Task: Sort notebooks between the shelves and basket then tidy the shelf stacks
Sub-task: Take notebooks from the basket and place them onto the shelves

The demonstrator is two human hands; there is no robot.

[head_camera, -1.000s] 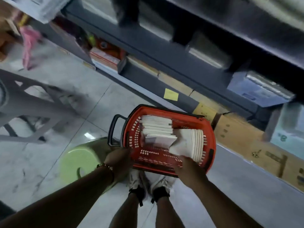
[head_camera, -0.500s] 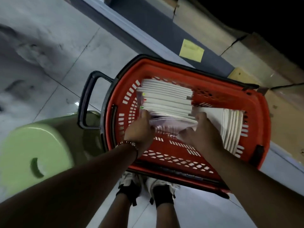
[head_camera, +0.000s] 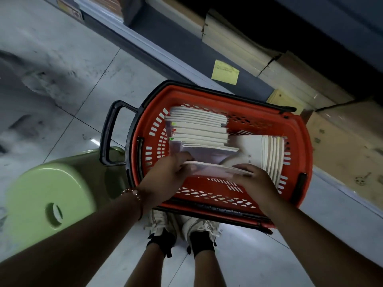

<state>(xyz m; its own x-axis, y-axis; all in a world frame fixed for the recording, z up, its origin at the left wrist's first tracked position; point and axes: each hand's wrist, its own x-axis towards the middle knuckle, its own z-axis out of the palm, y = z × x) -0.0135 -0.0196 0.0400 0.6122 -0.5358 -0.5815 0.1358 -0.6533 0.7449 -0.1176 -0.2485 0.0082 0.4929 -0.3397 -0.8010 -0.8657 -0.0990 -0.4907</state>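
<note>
We hold a thin notebook (head_camera: 215,169) inside the red basket (head_camera: 298,141), close to the basket's near wall. It stands on edge, its long axis running from the basket's handle side towards the opposite end, white page edges facing up. Beyond it, towards the basket's far wall, a row of notebooks (head_camera: 199,127) stands on edge along the same axis. A second stack (head_camera: 272,156) at the end away from the handle is turned crosswise to that row.

Our left hand (head_camera: 165,172) pinches the notebook's end nearest the handle, thumb on the side facing us and fingers curled behind. Our right hand (head_camera: 250,179) lies over the other end with fingers bent across the top edge, gripping it. Both forearms reach down from the bottom of the view.

The notebook's lower edge is hidden behind our hands, and its cover print is too dim to read. A green stool (head_camera: 47,199) stands beside the basket's black handle (head_camera: 109,133). Behind the basket, a yellow label (head_camera: 225,72) sits on the shelf base (head_camera: 165,44); its writing is illegible.
</note>
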